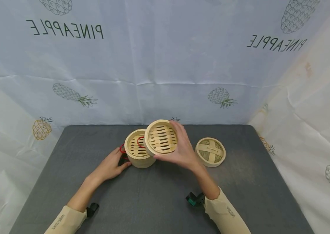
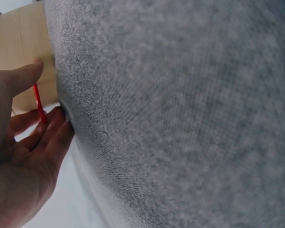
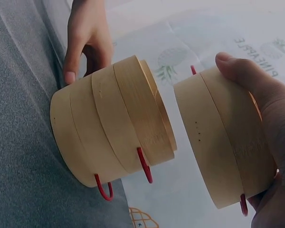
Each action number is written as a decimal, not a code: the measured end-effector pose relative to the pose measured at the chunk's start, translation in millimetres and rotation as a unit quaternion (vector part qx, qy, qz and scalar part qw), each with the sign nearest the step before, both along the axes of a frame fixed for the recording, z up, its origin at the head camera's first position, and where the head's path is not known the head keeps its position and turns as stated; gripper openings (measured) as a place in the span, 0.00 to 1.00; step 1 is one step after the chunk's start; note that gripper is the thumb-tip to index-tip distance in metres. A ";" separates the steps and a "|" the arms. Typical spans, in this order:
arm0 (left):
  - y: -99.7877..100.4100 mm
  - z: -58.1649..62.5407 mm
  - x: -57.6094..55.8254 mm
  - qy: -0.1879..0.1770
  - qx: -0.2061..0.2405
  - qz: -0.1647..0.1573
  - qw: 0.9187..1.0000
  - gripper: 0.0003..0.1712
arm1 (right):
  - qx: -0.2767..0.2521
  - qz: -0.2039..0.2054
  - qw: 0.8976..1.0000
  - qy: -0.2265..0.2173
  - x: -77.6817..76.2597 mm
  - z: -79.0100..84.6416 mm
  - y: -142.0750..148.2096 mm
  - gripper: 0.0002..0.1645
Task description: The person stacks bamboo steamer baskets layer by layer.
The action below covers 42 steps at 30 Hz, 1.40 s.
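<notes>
A stack of two round bamboo steamer baskets (image 1: 142,161) with red loop handles stands on the table left of centre. My left hand (image 1: 110,166) is low at its left side, thumb against the lower wall and fingers bent around beside a red loop (image 2: 38,102). In the right wrist view that hand's fingers are partly hidden behind the stack. My right hand (image 1: 182,151) grips another bamboo steamer basket (image 3: 218,137) by its right side, thumb and fingers spread across it. This basket is tilted, its slatted inside facing me, just right of and above the stack, with a gap between them.
The woven bamboo lid (image 1: 211,152) lies on the dark grey table (image 1: 159,204), right of my right hand. A white pineapple-print cloth (image 1: 165,61) hangs behind the table and along its sides. Black wrist devices (image 1: 195,199) sit at both cuffs.
</notes>
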<state>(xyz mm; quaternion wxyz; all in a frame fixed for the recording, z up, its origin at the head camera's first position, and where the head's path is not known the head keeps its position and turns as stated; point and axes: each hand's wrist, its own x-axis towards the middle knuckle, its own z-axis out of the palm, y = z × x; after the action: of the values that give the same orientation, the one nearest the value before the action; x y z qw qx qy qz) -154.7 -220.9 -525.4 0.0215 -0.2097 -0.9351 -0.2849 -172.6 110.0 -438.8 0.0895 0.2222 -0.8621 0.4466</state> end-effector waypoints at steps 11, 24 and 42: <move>-0.8 -11.1 -3.0 0.020 0.021 -0.017 0.999 0.37 | 0.013 0.012 1.000 0.017 -2.9 4.0 -14.8 0.80; 4.1 3.6 2.2 -0.012 0.002 -0.012 1.000 0.37 | 0.022 0.027 0.999 0.031 -5.3 4.4 -25.4 0.80; -4.8 -12.1 -5.8 0.058 0.040 -0.040 0.997 0.37 | 0.045 0.011 0.999 -0.003 -8.3 13.2 -42.3 0.80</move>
<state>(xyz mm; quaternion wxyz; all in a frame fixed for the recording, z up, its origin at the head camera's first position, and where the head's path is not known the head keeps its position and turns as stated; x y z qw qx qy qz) -160.5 -225.7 -537.5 0.0733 -0.2618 -0.9110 -0.3102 -180.9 67.7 -425.6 0.0722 0.2341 -0.8791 0.4088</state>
